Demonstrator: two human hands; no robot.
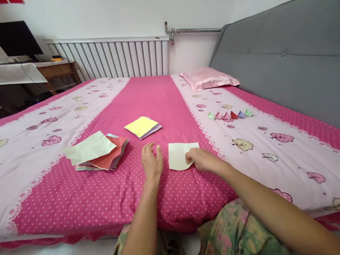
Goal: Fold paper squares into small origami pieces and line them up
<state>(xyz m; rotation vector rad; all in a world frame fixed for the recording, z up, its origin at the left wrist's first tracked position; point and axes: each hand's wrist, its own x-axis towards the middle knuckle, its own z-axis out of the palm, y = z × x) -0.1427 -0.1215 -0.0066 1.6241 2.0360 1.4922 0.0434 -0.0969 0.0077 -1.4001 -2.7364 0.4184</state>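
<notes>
A pale green square of paper (pixel 177 155) is in front of me over the pink dotted bedspread (pixel 154 93). My right hand (pixel 201 158) pinches its right edge between thumb and fingers. To the left of that sheet, my left hand (pixel 152 161) is raised a little with its fingers apart, holding nothing. Beyond the left hand lies a neat stack of square paper with a yellow sheet (pixel 142 126) on top. Farther left is a looser pile, where a pale green sheet (pixel 91 149) partly covers red paper (pixel 108 154).
Several small folded paper pieces (pixel 230 115) stand in a row at the right. Behind them rests a pink pillow (pixel 209 78) near the grey headboard (pixel 297 51). A white radiator (pixel 112 57) lines the wall; a desk with a black monitor (pixel 14 39) stands back left.
</notes>
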